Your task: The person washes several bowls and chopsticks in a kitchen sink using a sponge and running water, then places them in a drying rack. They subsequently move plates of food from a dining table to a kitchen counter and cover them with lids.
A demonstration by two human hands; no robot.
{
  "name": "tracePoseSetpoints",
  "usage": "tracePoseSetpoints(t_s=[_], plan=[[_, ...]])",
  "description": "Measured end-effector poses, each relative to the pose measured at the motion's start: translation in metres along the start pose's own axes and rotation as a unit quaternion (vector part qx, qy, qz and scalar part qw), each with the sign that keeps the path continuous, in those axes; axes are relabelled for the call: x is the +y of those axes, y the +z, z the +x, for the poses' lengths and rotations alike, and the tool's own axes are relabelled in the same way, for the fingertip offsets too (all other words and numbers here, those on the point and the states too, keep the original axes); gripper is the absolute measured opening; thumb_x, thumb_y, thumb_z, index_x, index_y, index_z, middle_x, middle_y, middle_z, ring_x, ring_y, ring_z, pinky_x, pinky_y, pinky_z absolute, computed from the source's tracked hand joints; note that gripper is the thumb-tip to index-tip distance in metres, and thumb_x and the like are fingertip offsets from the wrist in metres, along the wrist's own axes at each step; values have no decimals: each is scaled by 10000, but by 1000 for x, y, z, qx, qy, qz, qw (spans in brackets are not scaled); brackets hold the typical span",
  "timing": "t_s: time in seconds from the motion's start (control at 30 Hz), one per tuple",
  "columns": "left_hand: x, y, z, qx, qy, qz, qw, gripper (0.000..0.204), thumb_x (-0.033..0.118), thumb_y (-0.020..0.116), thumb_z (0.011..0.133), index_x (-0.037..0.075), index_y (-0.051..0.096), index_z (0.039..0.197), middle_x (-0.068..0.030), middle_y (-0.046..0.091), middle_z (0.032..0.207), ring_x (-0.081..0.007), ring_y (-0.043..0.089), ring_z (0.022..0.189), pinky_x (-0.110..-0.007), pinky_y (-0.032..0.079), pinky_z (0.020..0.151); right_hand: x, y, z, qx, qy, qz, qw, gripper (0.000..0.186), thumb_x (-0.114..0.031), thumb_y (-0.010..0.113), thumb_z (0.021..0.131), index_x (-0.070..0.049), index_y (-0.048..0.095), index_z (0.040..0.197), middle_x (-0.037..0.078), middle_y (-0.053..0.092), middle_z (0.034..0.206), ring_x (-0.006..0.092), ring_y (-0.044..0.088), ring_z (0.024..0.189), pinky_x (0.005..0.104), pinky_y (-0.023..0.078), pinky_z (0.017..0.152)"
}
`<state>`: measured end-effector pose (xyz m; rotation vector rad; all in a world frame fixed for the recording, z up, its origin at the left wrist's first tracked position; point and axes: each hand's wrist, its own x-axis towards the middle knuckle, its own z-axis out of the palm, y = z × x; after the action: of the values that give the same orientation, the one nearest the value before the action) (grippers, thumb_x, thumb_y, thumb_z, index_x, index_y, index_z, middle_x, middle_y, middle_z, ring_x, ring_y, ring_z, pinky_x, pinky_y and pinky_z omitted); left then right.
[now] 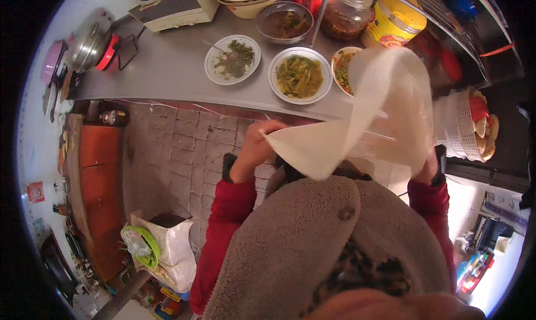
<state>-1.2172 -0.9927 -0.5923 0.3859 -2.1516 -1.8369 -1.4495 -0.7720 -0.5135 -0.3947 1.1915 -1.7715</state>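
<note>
A cream-coloured woven cloth (312,147), curled and folded over at the top, is spread between my hands in front of my body. My left hand (257,151) is closed on its left corner. At its right edge is my right hand (430,168), whose fingers are mostly hidden by the cloth, though that edge appears to be held there. The cloth's upper loop reaches over the counter (156,57) and partly covers a small plate of chopped vegetables (341,68).
A plate of greens with a spoon (234,60), a plate of cooked vegetables (300,75) and a metal bowl of dark food (285,23) stand on the counter. A glass jar (349,10) and yellow tub (393,18) are behind. White baskets (460,124) stand right.
</note>
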Motion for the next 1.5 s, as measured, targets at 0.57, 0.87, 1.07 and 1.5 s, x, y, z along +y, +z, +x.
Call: tracePoseSetpoints(t_s=[0.57,0.87,1.07,1.5], plan=[[-19,-114,2,281,-121,110,946,327,293,556,821,-32,589,849,-25,574,644,-88,502,498,-243,398,436,125,27,94,19,80,-256,963,270,-172,548,783,-17,553,1004,33,601,835,106,545,715,247,433,642],[-74,-179,133,190,-62,397,896,319,323,535,781,23,559,885,-164,609,774,-331,573,760,-394,444,670,160,10,130,135,67,-252,956,222,-170,544,784,-18,564,944,37,605,804,106,571,710,224,426,579],[-102,-168,163,194,16,354,915,312,312,543,774,30,571,904,-178,605,816,-341,569,765,-410,438,673,172,9,114,136,22,-295,946,194,-146,545,779,-6,571,911,51,606,792,102,570,713,235,439,606],[12,-86,99,39,104,37,993,169,123,531,811,-22,595,867,-51,548,595,-103,529,497,-246,407,452,119,6,53,170,28,-52,984,197,-115,514,797,-23,561,965,31,581,875,103,537,791,245,443,684]])
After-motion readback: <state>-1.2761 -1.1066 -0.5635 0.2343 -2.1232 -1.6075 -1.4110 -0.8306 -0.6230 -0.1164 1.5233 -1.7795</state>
